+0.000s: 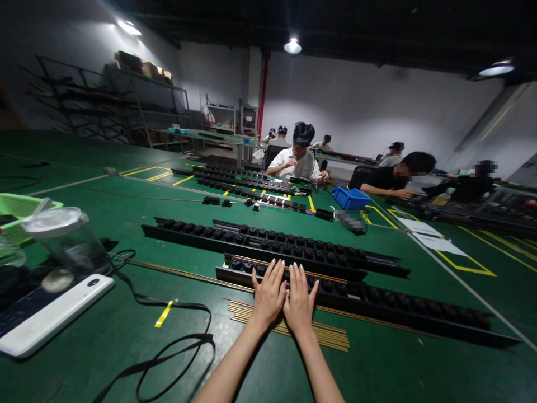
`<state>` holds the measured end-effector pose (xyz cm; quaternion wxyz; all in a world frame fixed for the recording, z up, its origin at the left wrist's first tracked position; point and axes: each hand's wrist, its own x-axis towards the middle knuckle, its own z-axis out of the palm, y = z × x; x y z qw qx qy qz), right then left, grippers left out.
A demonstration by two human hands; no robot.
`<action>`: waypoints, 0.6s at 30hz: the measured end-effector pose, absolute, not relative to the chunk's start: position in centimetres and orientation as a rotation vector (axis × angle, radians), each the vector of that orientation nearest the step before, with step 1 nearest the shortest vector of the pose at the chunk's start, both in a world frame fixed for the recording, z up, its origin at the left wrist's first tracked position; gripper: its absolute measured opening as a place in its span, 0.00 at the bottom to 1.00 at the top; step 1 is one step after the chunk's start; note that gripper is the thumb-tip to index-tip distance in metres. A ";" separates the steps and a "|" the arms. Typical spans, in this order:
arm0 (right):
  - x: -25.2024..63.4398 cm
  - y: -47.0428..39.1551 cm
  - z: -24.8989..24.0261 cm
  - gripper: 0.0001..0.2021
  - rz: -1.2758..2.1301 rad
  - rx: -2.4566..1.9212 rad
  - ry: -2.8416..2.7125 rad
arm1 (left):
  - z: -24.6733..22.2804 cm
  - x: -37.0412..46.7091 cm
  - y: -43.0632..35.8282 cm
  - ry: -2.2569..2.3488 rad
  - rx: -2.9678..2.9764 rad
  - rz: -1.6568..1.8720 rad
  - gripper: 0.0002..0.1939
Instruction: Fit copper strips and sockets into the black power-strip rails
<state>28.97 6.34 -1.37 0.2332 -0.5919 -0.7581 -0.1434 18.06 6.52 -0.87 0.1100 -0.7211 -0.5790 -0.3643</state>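
Note:
Side by side, my left hand (269,292) and my right hand (299,298) lie over the nearest long black channel (394,310), thumbs outward, fingers stretched forward. Dark round parts sit in a row inside this channel. Along its top runs a thin copper-coloured rod (329,276), partly covered by my fingers. Whether the fingertips press on the rod or on the round parts, I cannot tell. Beneath my wrists, several short brass rods (331,339) lie on the green table (377,369). Longer rods (188,275) extend leftward from behind my left hand.
Two similar black channels (188,238) lie just beyond. On the left are a white power bank-like block (59,316), a clear lidded jar (69,238), a green basket (25,210) and a looped black strap (176,305). Co-workers sit across the table near a blue bin (351,198).

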 end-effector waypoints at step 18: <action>29.1 7.0 -2.9 0.28 -0.392 -1.653 -2.079 | -1.1 18.6 6.3 -1.598 -2.294 -1.052 0.27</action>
